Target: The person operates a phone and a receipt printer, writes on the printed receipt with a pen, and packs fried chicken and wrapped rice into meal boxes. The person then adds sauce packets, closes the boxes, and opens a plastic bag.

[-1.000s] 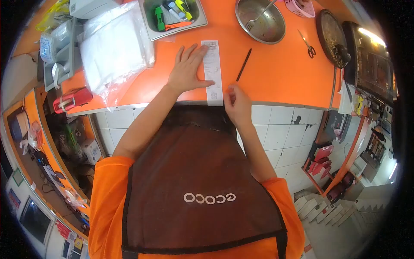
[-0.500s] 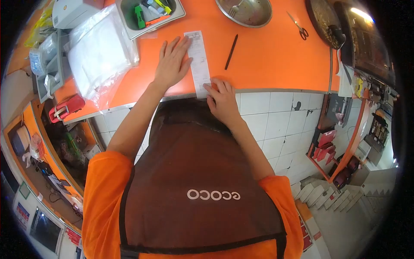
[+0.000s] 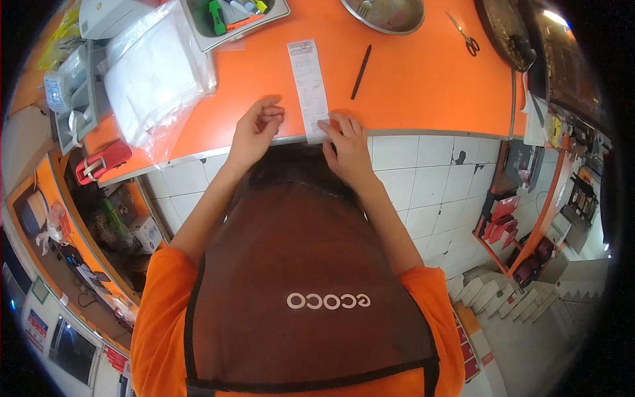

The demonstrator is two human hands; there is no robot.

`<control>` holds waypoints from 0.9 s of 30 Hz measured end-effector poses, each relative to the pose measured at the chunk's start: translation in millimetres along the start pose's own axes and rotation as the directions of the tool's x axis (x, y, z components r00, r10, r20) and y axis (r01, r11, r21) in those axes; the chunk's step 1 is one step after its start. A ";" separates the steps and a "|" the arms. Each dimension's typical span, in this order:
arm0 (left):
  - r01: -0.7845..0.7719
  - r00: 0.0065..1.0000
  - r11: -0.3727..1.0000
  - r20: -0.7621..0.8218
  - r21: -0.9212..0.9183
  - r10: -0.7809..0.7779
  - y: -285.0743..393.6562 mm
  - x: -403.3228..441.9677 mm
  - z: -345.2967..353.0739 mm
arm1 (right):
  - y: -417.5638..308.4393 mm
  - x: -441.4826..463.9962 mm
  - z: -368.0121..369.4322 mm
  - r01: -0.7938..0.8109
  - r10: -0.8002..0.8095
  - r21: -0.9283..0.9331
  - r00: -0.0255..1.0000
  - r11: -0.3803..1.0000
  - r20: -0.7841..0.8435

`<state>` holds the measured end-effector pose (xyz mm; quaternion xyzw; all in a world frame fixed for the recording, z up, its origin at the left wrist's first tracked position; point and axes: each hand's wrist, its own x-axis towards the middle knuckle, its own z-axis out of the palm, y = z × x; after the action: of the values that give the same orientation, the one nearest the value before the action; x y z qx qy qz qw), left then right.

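Observation:
A long printed paper slip (image 3: 307, 86) lies on the orange table (image 3: 423, 86), its near end at the front edge. My right hand (image 3: 347, 144) rests at the slip's lower right, a fingertip touching the paper and the fingers apart. Left of the slip is my left hand (image 3: 256, 132), off the paper, with its fingers curled; I cannot make out whether anything is between them. A black pen (image 3: 361, 71) lies to the right of the slip.
A metal tray (image 3: 241, 26) of markers and a stack of white plastic bags (image 3: 155, 73) stand back left. A red object (image 3: 104, 161) lies at the left edge. Further right are a steel bowl (image 3: 397, 16), scissors (image 3: 463, 34) and a dark round pan (image 3: 499, 33).
My left hand has come off the slip, moved toward the table edge and curled its fingers. My right hand has moved from beside the slip onto its lower end.

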<state>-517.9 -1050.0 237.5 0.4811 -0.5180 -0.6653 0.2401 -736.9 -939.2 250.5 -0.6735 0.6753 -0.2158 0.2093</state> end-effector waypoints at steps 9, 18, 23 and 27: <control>0.226 0.962 0.974 0.155 -0.004 -0.223 14.3 19.9 -20.3 | -3.4 1.3 -4.9 -0.038 0.038 -0.008 0.998 0.999 0.057; 0.220 0.959 0.975 0.177 0.034 -0.223 15.2 19.6 -18.2 | -4.4 0.3 -4.4 -0.067 0.067 0.005 0.995 0.998 0.074; 0.203 0.958 0.972 0.181 0.121 -0.223 19.4 19.9 -15.3 | -3.5 -1.0 -2.6 -0.073 0.073 0.000 0.995 0.997 0.071; 0.142 0.965 0.978 0.199 0.152 -0.171 15.7 18.7 -12.5 | -1.5 -1.5 -1.0 -0.054 0.054 -0.003 0.997 0.999 0.051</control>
<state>-517.5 -1076.5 244.6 0.4624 -0.5453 -0.6924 0.0969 -736.2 -937.7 252.2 -0.6603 0.6881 -0.1921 0.2316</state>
